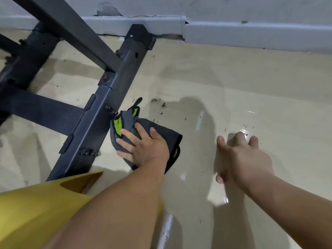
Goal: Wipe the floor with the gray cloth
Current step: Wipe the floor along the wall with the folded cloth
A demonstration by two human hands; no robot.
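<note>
The gray cloth (162, 134), edged with lime-green patches, lies bunched on the glossy beige floor (251, 87) beside a dark metal frame. My left hand (143, 146) presses flat on top of the cloth with fingers spread, pointing toward the frame. Off to the right, my right hand (240, 159) rests palm-down on the bare floor, fingers apart and holding nothing. Small dark specks of dirt (159, 105) dot the floor just beyond the cloth.
A dark metal frame (100, 112) with bolts runs diagonally on the left, touching the cloth's left side. A yellow object (36, 203) fills the lower left. A gray baseboard (251, 33) lines the wall at the top. Wet sheen shows on the floor near my right hand.
</note>
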